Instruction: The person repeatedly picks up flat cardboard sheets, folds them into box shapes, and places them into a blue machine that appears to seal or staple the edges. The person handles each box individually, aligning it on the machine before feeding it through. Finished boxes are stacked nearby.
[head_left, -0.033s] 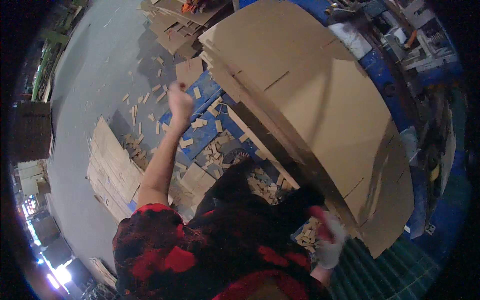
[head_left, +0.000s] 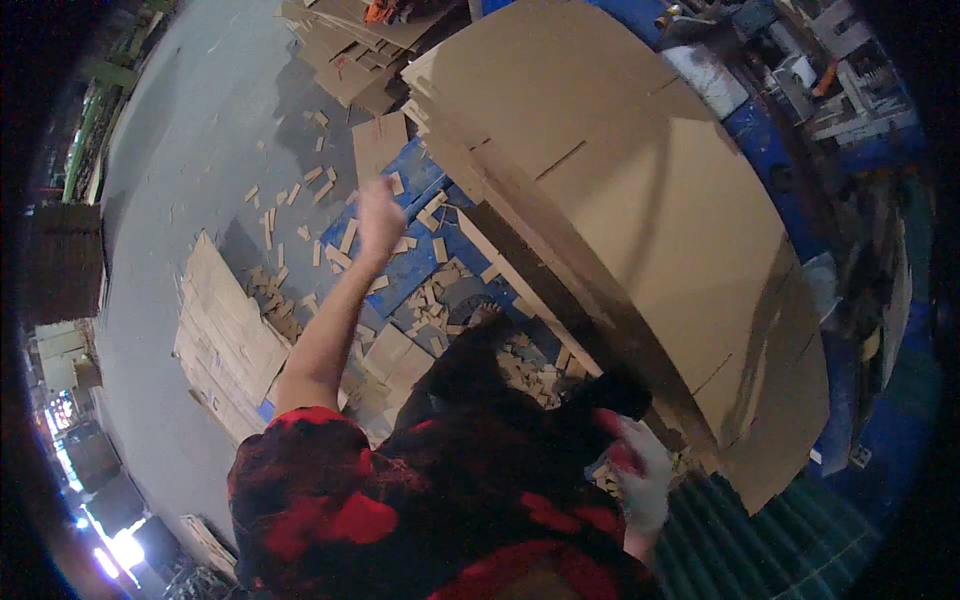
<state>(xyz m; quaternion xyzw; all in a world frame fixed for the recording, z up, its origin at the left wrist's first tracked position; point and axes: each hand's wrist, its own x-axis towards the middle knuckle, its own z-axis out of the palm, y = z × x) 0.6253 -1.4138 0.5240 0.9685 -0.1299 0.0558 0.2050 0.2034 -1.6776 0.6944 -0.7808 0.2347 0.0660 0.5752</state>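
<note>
A stack of large tan cardboard sheets (head_left: 690,210) with narrow slots cut in them lies at the right, its long edge facing me. My bare left hand (head_left: 381,218) hangs over the scrap-strewn floor, left of the stack's far end. Motion smears its fingers, so their pose is unclear. My right hand (head_left: 645,480), in a white glove with red on it, is low beside the stack's near end. It is blurred too, and I cannot make out whether the red is part of the glove or something held.
Small cardboard offcuts (head_left: 430,300) litter the floor and a blue panel (head_left: 405,275). Flattened cardboard (head_left: 225,335) lies at left, more pieces (head_left: 345,60) at the far end. Tools and clutter (head_left: 830,80) fill the far right; green ribbed flooring (head_left: 770,545) lies below the stack.
My left hand has moved right and slightly nearer, toward the stack. My right hand has shifted a little left, away from the stack's near end. The cardboard stack looks nearly unchanged.
</note>
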